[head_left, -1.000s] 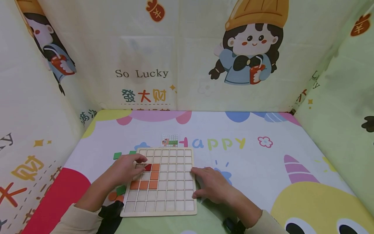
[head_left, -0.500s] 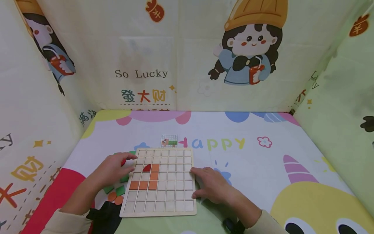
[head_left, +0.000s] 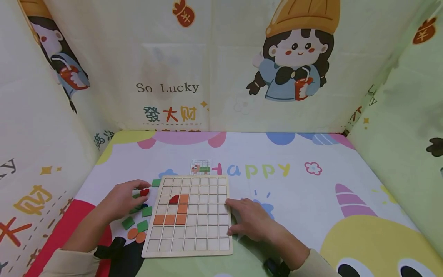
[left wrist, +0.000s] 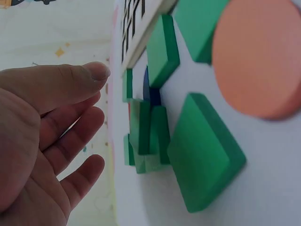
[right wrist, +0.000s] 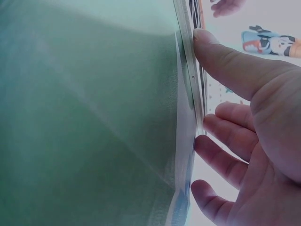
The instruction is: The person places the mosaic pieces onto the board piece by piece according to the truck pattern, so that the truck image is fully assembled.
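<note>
A wooden grid board (head_left: 207,231) lies on the table, with several orange squares (head_left: 169,219) and one red quarter-round piece (head_left: 174,199) in its cells. Left of the board, my left hand (head_left: 121,200) hovers over loose pieces, fingers apart; a red piece (head_left: 144,192) shows between thumb and fingers. In the left wrist view the hand (left wrist: 51,127) has nothing between its thumb and fingers, beside green pieces (left wrist: 207,150). My right hand (head_left: 252,219) rests against the board's right edge, thumb and fingertips touching it; the right wrist view shows this hand (right wrist: 254,122) with its fingers spread.
Green squares (head_left: 128,222) and orange round pieces (head_left: 132,233) lie left of the board. A dark blue piece is partly hidden beneath the left hand. Behind the board is a small picture card (head_left: 200,167). Printed cloth walls (head_left: 228,69) stand at the back and sides.
My left hand has moved off the board to the left, over the loose pieces, uncovering the red quarter-round piece in its cell. The right hand has stayed at the board's edge.
</note>
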The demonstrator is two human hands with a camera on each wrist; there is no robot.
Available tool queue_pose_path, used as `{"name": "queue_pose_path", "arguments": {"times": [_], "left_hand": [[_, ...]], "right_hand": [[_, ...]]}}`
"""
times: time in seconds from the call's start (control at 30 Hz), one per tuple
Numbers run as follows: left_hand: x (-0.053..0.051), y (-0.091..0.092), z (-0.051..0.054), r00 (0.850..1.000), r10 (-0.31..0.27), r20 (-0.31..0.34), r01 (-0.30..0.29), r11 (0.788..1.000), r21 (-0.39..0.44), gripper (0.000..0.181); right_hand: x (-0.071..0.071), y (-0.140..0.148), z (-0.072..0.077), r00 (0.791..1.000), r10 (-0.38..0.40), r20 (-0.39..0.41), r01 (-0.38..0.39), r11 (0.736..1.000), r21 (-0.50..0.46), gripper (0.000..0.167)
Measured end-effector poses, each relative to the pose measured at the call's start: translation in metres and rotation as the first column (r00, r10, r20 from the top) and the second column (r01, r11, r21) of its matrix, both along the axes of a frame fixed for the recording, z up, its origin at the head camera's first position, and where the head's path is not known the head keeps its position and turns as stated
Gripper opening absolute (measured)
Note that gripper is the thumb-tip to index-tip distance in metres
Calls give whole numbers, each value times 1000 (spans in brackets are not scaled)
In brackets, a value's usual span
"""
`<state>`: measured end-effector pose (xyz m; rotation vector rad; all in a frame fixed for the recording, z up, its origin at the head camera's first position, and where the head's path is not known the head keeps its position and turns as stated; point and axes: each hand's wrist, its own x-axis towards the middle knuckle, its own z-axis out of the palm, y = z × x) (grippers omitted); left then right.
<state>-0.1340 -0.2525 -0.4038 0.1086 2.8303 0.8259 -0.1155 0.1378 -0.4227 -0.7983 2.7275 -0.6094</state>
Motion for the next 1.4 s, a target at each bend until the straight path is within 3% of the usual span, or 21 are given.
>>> {"name": "queue_pose_path", "arguments": {"times": [0.53, 0.87, 1.4], "left_hand": [[-10, -7, -8, 1000, 4, -4, -4, 1000, -20, 44], [-10, -8, -9, 1000, -12, -17, 11, 998, -57, 41], [-12, -10, -14, 1000, -16, 18, 17, 999, -52, 39]], "right_hand": [[1, 0, -1, 1000, -1, 1, 1, 1000, -3, 75], [1, 1, -1, 1000, 7, -4, -7, 1000, -11, 76], [1, 0, 1, 1000, 19, -21, -20, 999, -31, 74]]}}
